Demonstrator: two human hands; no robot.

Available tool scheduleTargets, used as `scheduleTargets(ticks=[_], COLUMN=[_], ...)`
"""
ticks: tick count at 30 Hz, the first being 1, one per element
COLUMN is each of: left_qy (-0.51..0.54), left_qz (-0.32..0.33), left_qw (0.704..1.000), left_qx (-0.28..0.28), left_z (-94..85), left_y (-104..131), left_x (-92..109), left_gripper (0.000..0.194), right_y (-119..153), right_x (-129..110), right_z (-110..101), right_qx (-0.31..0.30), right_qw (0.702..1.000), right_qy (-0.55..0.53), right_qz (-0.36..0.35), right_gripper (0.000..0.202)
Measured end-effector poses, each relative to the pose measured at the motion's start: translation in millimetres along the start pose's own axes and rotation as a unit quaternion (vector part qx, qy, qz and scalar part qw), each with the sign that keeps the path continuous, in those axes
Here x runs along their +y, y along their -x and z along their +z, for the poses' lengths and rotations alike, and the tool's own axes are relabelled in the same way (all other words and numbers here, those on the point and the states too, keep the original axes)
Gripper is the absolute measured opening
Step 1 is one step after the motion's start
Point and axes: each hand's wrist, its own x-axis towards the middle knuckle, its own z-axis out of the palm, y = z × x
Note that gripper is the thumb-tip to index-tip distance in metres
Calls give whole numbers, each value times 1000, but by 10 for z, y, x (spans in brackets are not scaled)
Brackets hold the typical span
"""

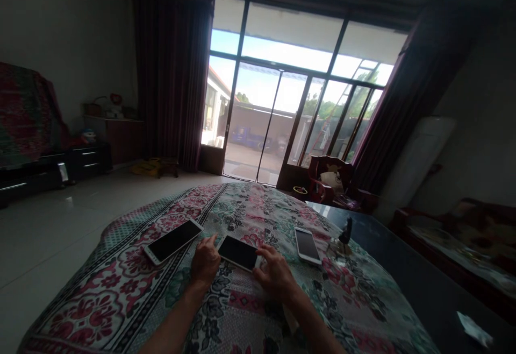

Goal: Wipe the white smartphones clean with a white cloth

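Note:
A white phone with a dark screen (pixel 238 252) lies in front of me between my hands. My right hand (pixel 274 272) grips its right end, thumb and fingers at the edge. At its left end is my left hand (pixel 206 260), fingers curled and index finger pointing forward; whether it pinches the phone's edge is hard to make out. Further left lies a second white phone (pixel 173 241), dark screen up, set at a slant. A third white phone (pixel 308 245) with a greyish screen lies to the right, apart from my hands.
The phones are on a patterned floral cloth (pixel 245 297) over a table. A small dark object on a stand (pixel 345 233) is at the right, near a dark glossy surface (pixel 387 252) with a white packet (pixel 474 330). Beyond are a wooden chair and glass doors.

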Motion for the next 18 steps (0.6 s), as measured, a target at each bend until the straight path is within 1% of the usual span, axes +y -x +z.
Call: scheduleTargets(ticks=[3, 5, 6, 8, 11, 15, 18], left_qy=[-14, -22, -25, -30, -39, -49, -49], left_qz=[-9, -15, -17, -16, -18, -23, -17], left_qw=[1000, 1000, 1000, 999, 999, 998, 998], left_qx=[-5, -5, -6, -8, -11, -27, -40], left_z=[-17, -35, -44, -59, -72, -85, -97], left_y=[27, 43, 49, 58, 65, 87, 120], left_x=[0, 13, 24, 49, 83, 116, 156], left_gripper=[42, 41, 41, 39, 36, 35, 35], right_y=[-157, -248, -288, -348, -373, -338, -334], right_x=[-10, 10, 24, 55, 90, 109, 102], right_z=[60, 72, 74, 77, 92, 132, 167], right_qx=[-102, -144, -153, -150, -114, -69, -51], right_qw=[994, 989, 988, 988, 989, 993, 995], right_qy=[36, 35, 29, 16, 3, -3, 8], right_qz=[14, 13, 0, -41, -90, -100, -85], right_gripper=[76, 87, 89, 87, 74, 60, 56])
